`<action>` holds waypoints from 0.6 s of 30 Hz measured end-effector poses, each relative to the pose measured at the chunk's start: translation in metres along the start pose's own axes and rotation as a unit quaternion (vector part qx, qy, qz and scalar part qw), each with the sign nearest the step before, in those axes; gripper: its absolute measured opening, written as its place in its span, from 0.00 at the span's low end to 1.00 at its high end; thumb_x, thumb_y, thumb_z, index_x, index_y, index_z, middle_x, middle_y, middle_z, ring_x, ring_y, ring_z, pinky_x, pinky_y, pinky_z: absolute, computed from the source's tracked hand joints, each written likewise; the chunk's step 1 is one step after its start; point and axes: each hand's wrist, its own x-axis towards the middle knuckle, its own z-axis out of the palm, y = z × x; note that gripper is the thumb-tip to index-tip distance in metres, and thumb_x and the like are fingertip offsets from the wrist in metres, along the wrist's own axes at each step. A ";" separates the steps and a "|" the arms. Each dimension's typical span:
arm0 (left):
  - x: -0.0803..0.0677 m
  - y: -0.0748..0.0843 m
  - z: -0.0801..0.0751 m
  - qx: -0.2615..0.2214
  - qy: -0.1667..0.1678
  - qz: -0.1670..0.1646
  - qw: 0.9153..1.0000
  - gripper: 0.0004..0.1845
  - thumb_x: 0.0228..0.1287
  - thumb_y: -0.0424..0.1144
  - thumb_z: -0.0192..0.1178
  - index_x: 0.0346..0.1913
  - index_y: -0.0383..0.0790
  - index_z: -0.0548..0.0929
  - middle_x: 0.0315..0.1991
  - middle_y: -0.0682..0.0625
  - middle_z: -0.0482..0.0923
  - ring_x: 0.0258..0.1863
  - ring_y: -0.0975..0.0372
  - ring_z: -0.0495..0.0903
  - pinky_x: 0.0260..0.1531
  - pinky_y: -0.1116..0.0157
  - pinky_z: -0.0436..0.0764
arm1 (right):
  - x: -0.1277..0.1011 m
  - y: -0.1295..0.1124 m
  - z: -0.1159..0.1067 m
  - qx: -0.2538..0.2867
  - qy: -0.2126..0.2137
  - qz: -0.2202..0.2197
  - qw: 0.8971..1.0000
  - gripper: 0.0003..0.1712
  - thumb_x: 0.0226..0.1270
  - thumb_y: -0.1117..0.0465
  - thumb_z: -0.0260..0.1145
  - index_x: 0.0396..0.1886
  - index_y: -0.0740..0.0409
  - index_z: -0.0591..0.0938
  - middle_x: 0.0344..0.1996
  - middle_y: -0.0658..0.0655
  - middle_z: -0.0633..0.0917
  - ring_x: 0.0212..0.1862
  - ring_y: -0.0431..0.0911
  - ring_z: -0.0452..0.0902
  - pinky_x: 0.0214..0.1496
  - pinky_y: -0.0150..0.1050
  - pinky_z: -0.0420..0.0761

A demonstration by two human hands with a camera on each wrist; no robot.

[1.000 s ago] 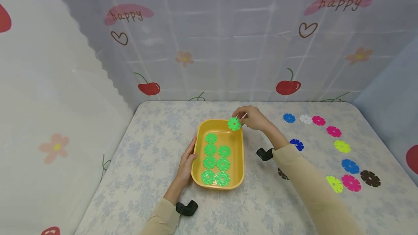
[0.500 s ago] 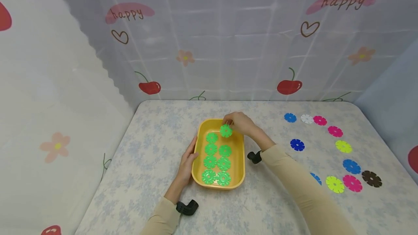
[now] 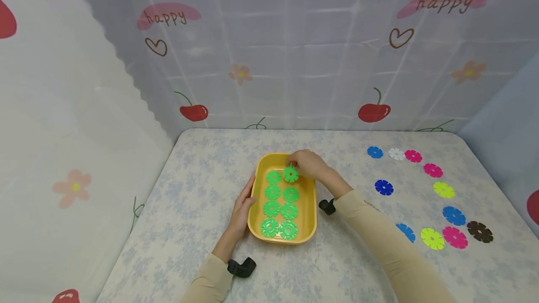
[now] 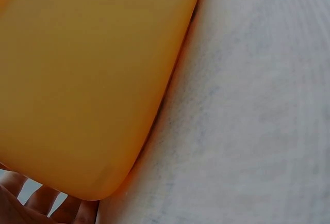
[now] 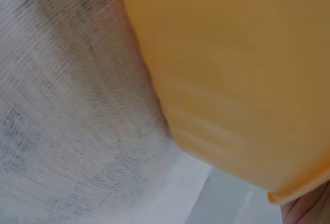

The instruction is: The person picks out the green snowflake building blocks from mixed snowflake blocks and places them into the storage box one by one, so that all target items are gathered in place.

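Observation:
A yellow plastic tray (image 3: 306, 209) stands on the table, with two columns of green snowflake discs (image 3: 272, 192) lying flat inside. My left hand (image 3: 241, 209) grips its left side, thumb over the rim and fingers along the outer wall. Inside the far right corner, my right hand (image 3: 307, 162) pinches another green snowflake disc (image 3: 290, 174), low over the tray floor at the top of the right column. The left wrist view shows the tray's outer wall (image 4: 98, 79) with fingers (image 4: 38, 201) below it. In the right wrist view, the wall (image 5: 232, 79) hides most of the hand.
Loose discs lie on the table's right side, among them a dark blue disc (image 3: 384, 187), a yellow disc (image 3: 432, 239), a pink disc (image 3: 455, 237) and a brown disc (image 3: 480, 231). The right sleeve (image 3: 383, 242) crosses in front of some. A printed curtain (image 3: 286, 60) backs the table.
My right hand has carried the green disc from above the tray's far right rim leftward and down into the tray. The left hand keeps its grip on the tray.

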 end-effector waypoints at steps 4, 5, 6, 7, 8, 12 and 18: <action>0.000 -0.001 -0.001 0.002 -0.001 -0.001 1.000 0.31 0.76 0.39 0.40 0.78 0.56 0.51 0.80 0.56 0.42 0.79 0.59 0.42 0.62 0.83 0.61 | 0.003 0.001 0.004 -0.023 -0.011 -0.010 1.000 0.16 0.69 0.74 0.55 0.43 0.58 0.87 0.38 0.58 0.86 0.34 0.46 0.77 0.36 0.37 0.76; 0.000 -0.001 -0.001 0.001 -0.003 0.000 1.000 0.31 0.77 0.39 0.40 0.78 0.56 0.51 0.80 0.56 0.42 0.79 0.59 0.42 0.62 0.82 0.61 | 0.003 0.001 0.005 -0.027 -0.012 -0.010 0.999 0.16 0.69 0.74 0.55 0.43 0.58 0.87 0.37 0.57 0.86 0.32 0.45 0.75 0.34 0.36 0.74; 0.000 -0.001 -0.001 0.000 -0.003 -0.001 1.000 0.31 0.77 0.39 0.40 0.78 0.57 0.51 0.80 0.56 0.42 0.79 0.60 0.42 0.62 0.82 0.61 | 0.004 0.001 0.006 -0.030 -0.013 -0.009 0.999 0.17 0.69 0.74 0.55 0.43 0.58 0.87 0.37 0.57 0.86 0.30 0.44 0.73 0.33 0.35 0.73; 0.000 -0.002 -0.001 -0.001 -0.004 0.000 1.000 0.30 0.77 0.39 0.40 0.78 0.57 0.51 0.80 0.56 0.42 0.79 0.60 0.42 0.63 0.82 0.61 | 0.004 0.001 0.006 -0.030 -0.013 -0.009 0.999 0.17 0.69 0.75 0.55 0.43 0.58 0.87 0.36 0.57 0.86 0.29 0.44 0.72 0.32 0.35 0.72; 0.000 -0.002 -0.001 -0.001 -0.005 0.000 1.000 0.30 0.77 0.39 0.40 0.78 0.57 0.51 0.80 0.56 0.42 0.79 0.60 0.42 0.63 0.82 0.61 | 0.004 0.001 0.007 -0.034 -0.013 -0.008 0.999 0.17 0.68 0.75 0.55 0.43 0.57 0.87 0.35 0.57 0.86 0.29 0.43 0.71 0.32 0.34 0.72; 0.000 -0.002 -0.002 0.001 -0.002 -0.001 1.000 0.30 0.77 0.40 0.40 0.78 0.58 0.51 0.80 0.56 0.42 0.79 0.60 0.43 0.63 0.82 0.60 | 0.004 0.000 0.007 -0.046 -0.013 -0.007 0.999 0.17 0.67 0.75 0.55 0.43 0.57 0.88 0.36 0.56 0.87 0.30 0.44 0.74 0.34 0.35 0.74; 0.000 -0.001 -0.002 0.007 -0.002 -0.003 1.000 0.31 0.77 0.38 0.40 0.79 0.56 0.50 0.80 0.56 0.42 0.79 0.60 0.42 0.63 0.83 0.60 | 0.004 -0.002 0.010 -0.100 -0.018 -0.009 0.995 0.16 0.69 0.73 0.57 0.44 0.55 0.88 0.40 0.56 0.88 0.34 0.48 0.81 0.37 0.37 0.81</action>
